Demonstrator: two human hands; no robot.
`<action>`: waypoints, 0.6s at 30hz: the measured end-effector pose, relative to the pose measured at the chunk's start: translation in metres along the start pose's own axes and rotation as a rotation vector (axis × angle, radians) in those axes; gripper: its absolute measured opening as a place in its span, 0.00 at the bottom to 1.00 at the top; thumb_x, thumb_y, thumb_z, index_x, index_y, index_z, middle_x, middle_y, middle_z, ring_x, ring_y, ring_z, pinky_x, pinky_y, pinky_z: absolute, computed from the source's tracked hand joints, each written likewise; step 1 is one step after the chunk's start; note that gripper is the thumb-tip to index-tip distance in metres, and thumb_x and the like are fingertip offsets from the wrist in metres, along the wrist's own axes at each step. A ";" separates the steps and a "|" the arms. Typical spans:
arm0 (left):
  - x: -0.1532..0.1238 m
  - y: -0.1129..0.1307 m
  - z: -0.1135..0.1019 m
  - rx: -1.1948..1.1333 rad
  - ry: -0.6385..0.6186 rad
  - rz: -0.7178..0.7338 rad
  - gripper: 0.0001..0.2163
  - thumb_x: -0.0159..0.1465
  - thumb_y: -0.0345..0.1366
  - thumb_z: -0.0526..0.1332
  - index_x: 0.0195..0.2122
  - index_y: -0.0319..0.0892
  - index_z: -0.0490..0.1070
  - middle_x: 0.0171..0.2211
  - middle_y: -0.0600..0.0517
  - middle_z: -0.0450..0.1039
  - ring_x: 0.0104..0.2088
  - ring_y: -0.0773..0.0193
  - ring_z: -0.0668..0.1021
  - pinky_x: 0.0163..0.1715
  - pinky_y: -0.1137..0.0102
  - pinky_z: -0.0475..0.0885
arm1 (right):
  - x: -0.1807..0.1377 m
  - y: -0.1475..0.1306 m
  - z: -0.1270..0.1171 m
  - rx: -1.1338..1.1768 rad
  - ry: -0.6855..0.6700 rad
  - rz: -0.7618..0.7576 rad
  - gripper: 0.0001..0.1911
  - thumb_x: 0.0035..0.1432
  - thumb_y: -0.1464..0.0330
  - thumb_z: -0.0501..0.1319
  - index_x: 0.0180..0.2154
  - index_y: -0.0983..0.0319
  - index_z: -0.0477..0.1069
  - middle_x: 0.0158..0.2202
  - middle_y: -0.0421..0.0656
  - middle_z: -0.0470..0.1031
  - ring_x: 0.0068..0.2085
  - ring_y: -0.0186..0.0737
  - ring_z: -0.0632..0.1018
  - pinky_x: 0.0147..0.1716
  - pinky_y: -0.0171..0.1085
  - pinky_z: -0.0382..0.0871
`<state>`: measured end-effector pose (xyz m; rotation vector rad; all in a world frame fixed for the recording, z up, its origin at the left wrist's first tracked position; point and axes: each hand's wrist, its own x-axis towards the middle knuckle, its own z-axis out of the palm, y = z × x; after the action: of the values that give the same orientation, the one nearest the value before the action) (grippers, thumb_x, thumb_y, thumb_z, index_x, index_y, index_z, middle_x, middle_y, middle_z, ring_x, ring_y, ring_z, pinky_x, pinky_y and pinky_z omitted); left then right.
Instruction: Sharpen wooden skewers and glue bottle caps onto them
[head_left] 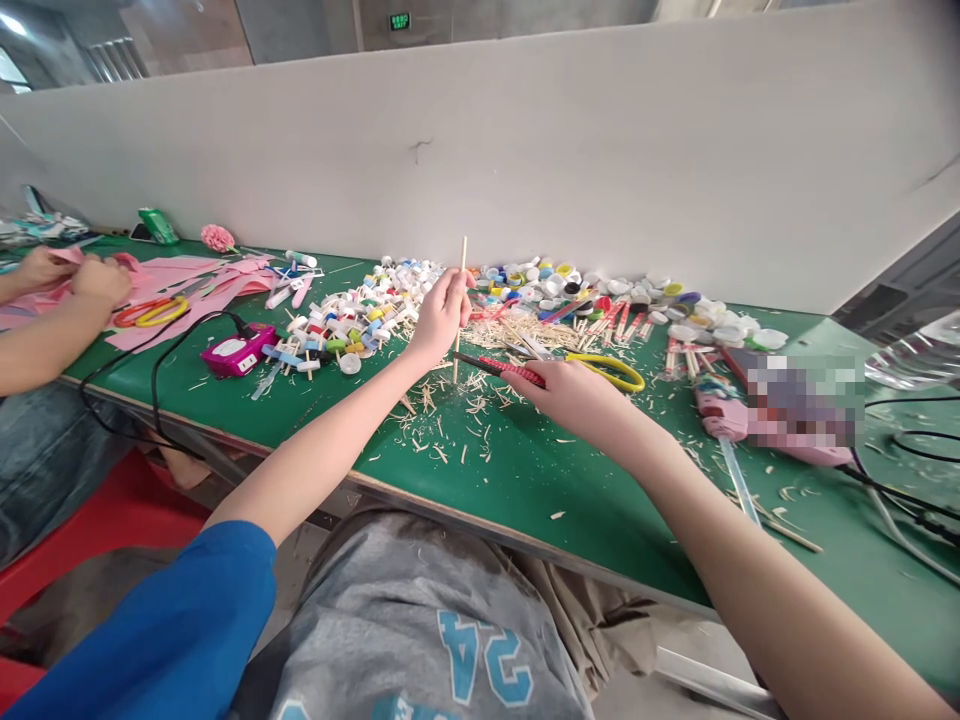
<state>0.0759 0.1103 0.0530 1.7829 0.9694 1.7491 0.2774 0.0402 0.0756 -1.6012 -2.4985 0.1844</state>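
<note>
My left hand [439, 318] is closed around a thin wooden stick [464, 252], which stands nearly upright with its lower end close to the table. In my right hand [576, 395] is a knife [517, 373] with a red patterned handle. Its dark blade points left and meets the stick, or passes very near it, just below my left hand. Pale wood shavings [474, 405] lie scattered under both hands. Beyond my right hand rest scissors [616, 370] with yellow handles.
Bottle caps [360, 320] are heaped along the white partition [480, 160]. A pink glue gun [780, 430] with a cable lies right, a magenta device [238, 350] left. Further left, a co-worker's hands [97, 280] handle pink material near orange-and-yellow scissors [152, 312].
</note>
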 end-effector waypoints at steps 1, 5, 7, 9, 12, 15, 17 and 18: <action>0.000 -0.001 0.000 0.002 0.002 0.006 0.15 0.72 0.47 0.46 0.35 0.46 0.65 0.17 0.58 0.57 0.18 0.69 0.64 0.21 0.71 0.61 | 0.001 -0.001 0.001 0.036 -0.009 0.003 0.25 0.65 0.48 0.47 0.24 0.58 0.59 0.20 0.38 0.63 0.21 0.34 0.63 0.22 0.36 0.51; -0.001 0.000 0.000 0.006 0.006 0.019 0.15 0.72 0.46 0.45 0.36 0.46 0.65 0.16 0.58 0.57 0.18 0.69 0.64 0.21 0.71 0.61 | 0.008 -0.001 0.007 0.128 -0.100 0.058 0.27 0.63 0.46 0.48 0.23 0.58 0.60 0.18 0.38 0.61 0.18 0.34 0.62 0.20 0.37 0.51; -0.002 0.003 0.001 0.013 -0.009 0.026 0.15 0.72 0.46 0.46 0.36 0.46 0.65 0.16 0.58 0.57 0.18 0.69 0.63 0.21 0.71 0.60 | 0.009 -0.001 0.010 0.096 -0.169 0.062 0.28 0.63 0.45 0.48 0.22 0.58 0.60 0.17 0.38 0.60 0.17 0.34 0.61 0.20 0.37 0.51; -0.003 0.005 0.002 0.015 -0.027 0.035 0.14 0.72 0.45 0.46 0.37 0.46 0.66 0.17 0.58 0.57 0.18 0.69 0.63 0.21 0.71 0.60 | 0.009 0.000 0.012 0.059 -0.195 0.041 0.28 0.63 0.45 0.48 0.20 0.58 0.58 0.16 0.38 0.60 0.17 0.34 0.60 0.20 0.38 0.52; -0.002 0.004 0.002 0.010 -0.029 0.038 0.15 0.72 0.46 0.46 0.37 0.46 0.67 0.17 0.58 0.58 0.18 0.69 0.63 0.21 0.72 0.61 | 0.006 0.000 0.010 0.069 -0.175 0.009 0.29 0.64 0.46 0.47 0.20 0.58 0.56 0.16 0.38 0.60 0.18 0.34 0.60 0.21 0.37 0.52; 0.000 0.000 0.000 0.002 -0.009 0.021 0.15 0.72 0.47 0.45 0.37 0.46 0.66 0.17 0.58 0.57 0.18 0.69 0.64 0.21 0.71 0.61 | 0.003 0.001 0.005 0.130 -0.158 -0.001 0.30 0.62 0.44 0.48 0.20 0.58 0.55 0.17 0.38 0.60 0.19 0.33 0.60 0.21 0.37 0.50; 0.001 -0.003 0.000 -0.002 -0.001 0.014 0.15 0.72 0.47 0.45 0.36 0.46 0.65 0.17 0.58 0.57 0.18 0.69 0.64 0.21 0.71 0.62 | 0.001 0.001 0.002 0.176 -0.118 0.005 0.30 0.62 0.43 0.47 0.21 0.58 0.55 0.18 0.37 0.60 0.19 0.33 0.59 0.21 0.36 0.49; 0.001 -0.003 0.000 -0.001 0.000 0.013 0.15 0.72 0.47 0.45 0.36 0.46 0.64 0.17 0.58 0.57 0.18 0.69 0.64 0.21 0.71 0.61 | 0.001 0.001 0.000 0.183 -0.088 0.009 0.29 0.62 0.43 0.47 0.22 0.58 0.56 0.18 0.37 0.60 0.19 0.33 0.60 0.21 0.36 0.49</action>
<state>0.0750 0.1131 0.0514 1.7924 0.9581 1.7576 0.2777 0.0410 0.0750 -1.5622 -2.4560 0.4791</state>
